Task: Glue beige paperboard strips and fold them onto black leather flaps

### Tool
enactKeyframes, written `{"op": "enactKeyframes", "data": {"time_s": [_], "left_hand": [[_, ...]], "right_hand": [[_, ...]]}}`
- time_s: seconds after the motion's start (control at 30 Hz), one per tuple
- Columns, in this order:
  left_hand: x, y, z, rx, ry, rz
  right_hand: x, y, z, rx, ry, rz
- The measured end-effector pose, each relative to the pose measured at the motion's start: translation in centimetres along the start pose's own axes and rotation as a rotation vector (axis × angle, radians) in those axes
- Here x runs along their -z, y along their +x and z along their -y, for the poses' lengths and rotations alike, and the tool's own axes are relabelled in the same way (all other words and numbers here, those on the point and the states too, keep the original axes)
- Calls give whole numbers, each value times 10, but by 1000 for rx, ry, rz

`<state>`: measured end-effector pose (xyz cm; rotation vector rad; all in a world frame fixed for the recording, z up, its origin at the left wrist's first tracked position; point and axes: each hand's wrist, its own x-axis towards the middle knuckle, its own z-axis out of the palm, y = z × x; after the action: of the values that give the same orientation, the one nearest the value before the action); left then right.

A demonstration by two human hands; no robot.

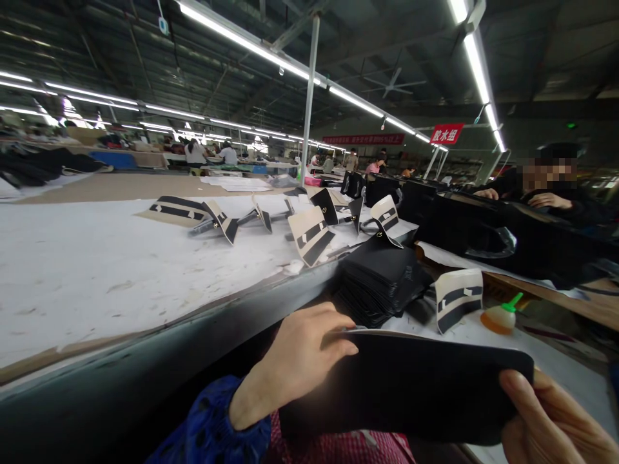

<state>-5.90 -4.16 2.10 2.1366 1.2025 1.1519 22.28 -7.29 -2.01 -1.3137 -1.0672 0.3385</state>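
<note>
A black flat panel (425, 386) with rounded corners stretches between my two hands, above my lap. My left hand (309, 348) pinches its upper edge near the left end, thumb in front and fingers behind. At the right end, my right hand (546, 412) grips the panel with the thumb on its black face. Just beyond lies a stack of black pieces (377, 270). To the right of the stack stands a bent beige panel with black strips (459, 296). A glue bottle (500, 316) with a green nozzle is beside that panel.
Several bent beige-and-black panels with handles (312, 235) stand on the white-covered table (120, 270) ahead. Black bags (483, 225) line the right side, with a co-worker (541, 180) behind them. A pole (310, 96) rises past the table.
</note>
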Motion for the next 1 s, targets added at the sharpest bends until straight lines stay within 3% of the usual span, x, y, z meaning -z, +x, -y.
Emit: {"op": "enactKeyframes", "data": {"time_s": [0.1, 0.23, 0.37, 0.53, 0.73, 1.0], "left_hand": [[0, 3, -2, 70, -188, 74], [-1, 4, -5, 167, -400, 148], [-3, 1, -4, 188, -466, 163], [-5, -2, 1, 129, -402, 71], [-4, -6, 0, 71, -411, 33], [-4, -5, 3, 4, -440, 43]], "right_hand": [[-3, 2, 1, -235, 179, -118], [-8, 3, 3, -283, 277, -208], [-9, 6, -2, -216, 294, -150], [-13, 11, -16, -59, 269, -31], [-22, 5, -14, -102, 278, -20], [-16, 3, 2, -194, 319, -45]]}}
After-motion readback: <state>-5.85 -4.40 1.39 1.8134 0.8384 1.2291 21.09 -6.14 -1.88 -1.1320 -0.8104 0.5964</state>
